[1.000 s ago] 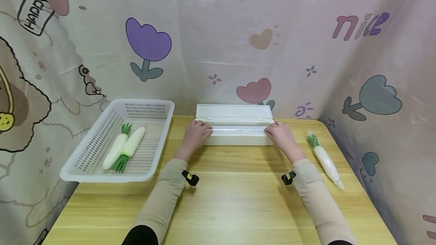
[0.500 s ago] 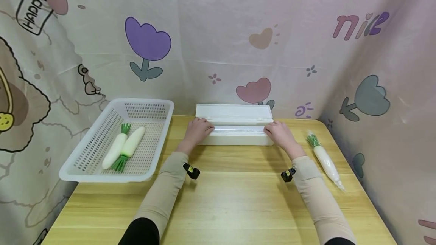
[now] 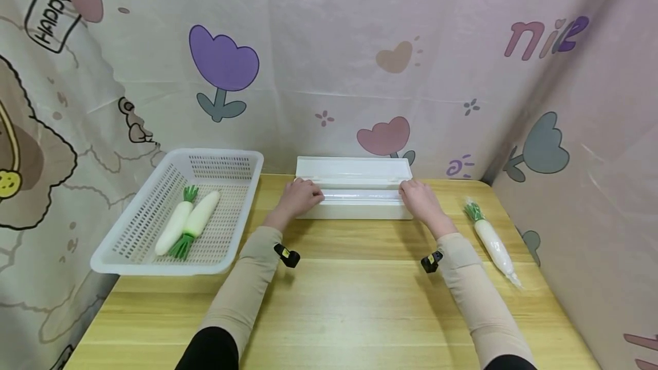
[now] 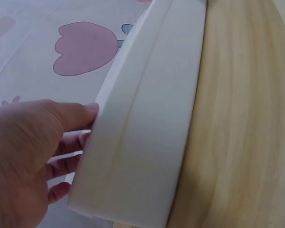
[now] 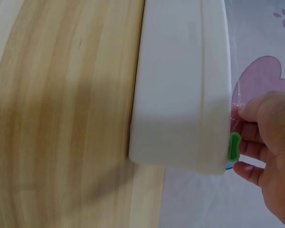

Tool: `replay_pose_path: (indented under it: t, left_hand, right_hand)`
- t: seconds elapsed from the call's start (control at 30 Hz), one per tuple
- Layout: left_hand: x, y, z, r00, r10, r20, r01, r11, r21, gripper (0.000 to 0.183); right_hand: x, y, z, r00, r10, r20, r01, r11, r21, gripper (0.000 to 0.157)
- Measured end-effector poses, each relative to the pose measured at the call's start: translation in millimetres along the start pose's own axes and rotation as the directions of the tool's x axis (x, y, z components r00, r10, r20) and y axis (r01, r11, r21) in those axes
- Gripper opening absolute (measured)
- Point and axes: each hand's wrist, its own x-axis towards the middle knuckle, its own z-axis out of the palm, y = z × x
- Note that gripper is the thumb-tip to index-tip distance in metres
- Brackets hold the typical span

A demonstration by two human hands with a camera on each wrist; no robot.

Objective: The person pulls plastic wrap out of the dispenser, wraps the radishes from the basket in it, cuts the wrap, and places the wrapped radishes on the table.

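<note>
A white cling film dispenser stands at the back of the table, its lid raised. Clear cling film shines along its top opening. My left hand is at the left end, thumb and fingertips pinching at the film's edge; in the left wrist view the dispenser's wall partly hides those fingertips. At the other end my right hand pinches the film, which stretches up thinly by the thumb in the right wrist view. A green slide cutter sits beside the right fingers.
On the left a white perforated basket holds two white radishes with green tops. A third radish, wrapped in film, lies on the right of the wooden table. Printed curtains hang close behind and beside the table.
Both hands stay at the dispenser's ends with only slight shifts. The curtain on the right has swung inward, to the left, toward the table's right edge.
</note>
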Motion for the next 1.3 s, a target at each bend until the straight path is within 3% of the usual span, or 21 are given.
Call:
replay_pose_path:
  t: [0.27,0.43,0.7,0.87,1.3]
  left_hand:
    - [11.7,-3.6,-0.7,0.999,-0.012,0.045,0.013,0.999,-0.029,0.02]
    - [12.9,-1.7,-1.4,0.999,0.003,0.042,-0.001,0.999,-0.034,0.02]
    - [13.8,1.4,1.2,0.998,-0.05,0.045,0.052,0.998,-0.047,0.02]
    - [16.0,3.1,0.3,0.998,-0.052,0.036,0.053,0.998,-0.031,0.014]
    - [13.9,-0.7,-6.0,0.994,-0.049,-0.099,0.043,0.997,-0.066,0.02]
  right_hand:
    - [5,1,-1.1,0.999,0.031,0.022,-0.032,0.999,0.016,0.019]
    - [8,2,-2.0,1.0,0.027,0.008,-0.027,1.0,0.014,0.018]
    - [9,1,-4.6,1.0,0.031,-0.004,-0.031,0.999,0.013,0.013]
    - [9,0,-7.4,0.999,0.012,-0.039,-0.011,0.999,0.03,0.012]
    - [11,-2,-17.5,1.0,0.018,-0.012,-0.017,0.998,0.057,0.016]
